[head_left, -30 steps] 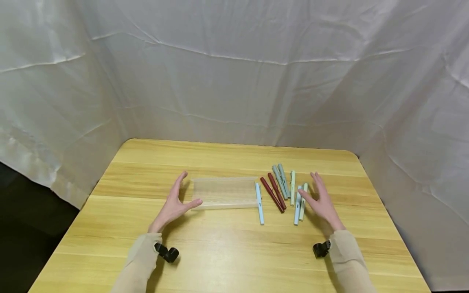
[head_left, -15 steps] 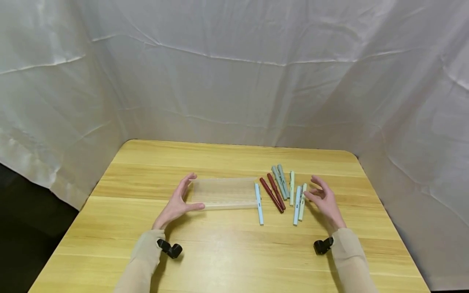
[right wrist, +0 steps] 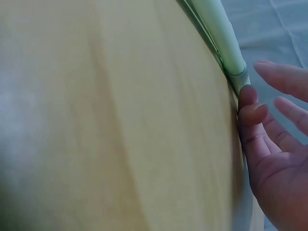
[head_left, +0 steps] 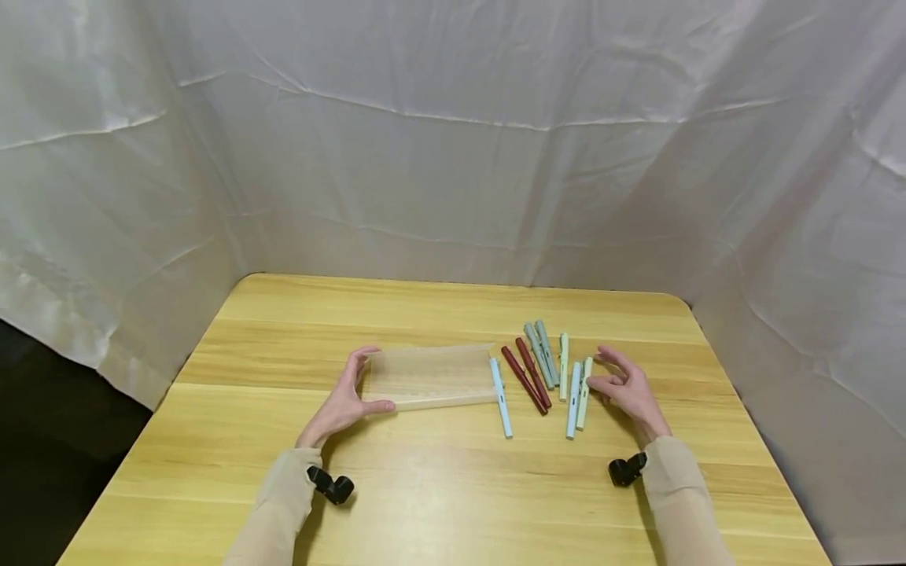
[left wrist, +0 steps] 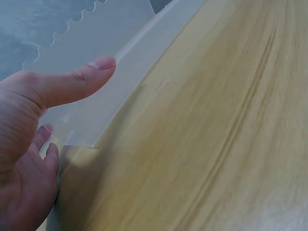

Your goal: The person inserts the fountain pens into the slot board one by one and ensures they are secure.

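Note:
A translucent plastic rack (head_left: pixel 432 373), with a row of scalloped notches along one edge in the left wrist view, lies left of the pens. My left hand (head_left: pixel 347 401) grips its left end, thumb along the front side and fingers behind. Over on the right, my right hand (head_left: pixel 630 393) has its fingers loosely bent beside a pale green pen (head_left: pixel 583 397). In the right wrist view, the thumb and a fingertip are right at the end of that pen (right wrist: pixel 219 33), while other fingers stand apart from it. A light blue pen (head_left: pixel 572 405) lies against its left side.
Another light blue pen (head_left: pixel 501 401) overlaps the rack's right end. Two dark red pens (head_left: pixel 524 380), two grey-blue pens (head_left: pixel 541 355) and another pale green pen (head_left: pixel 564 365) lie between the rack and my right hand. White cloth (head_left: pixel 453 173) hangs around the wooden table (head_left: pixel 439 487).
My left hand has moved in to the right and closed on the rack's end, which has shifted slightly. My right hand's fingers have bent inward beside the pale green pen.

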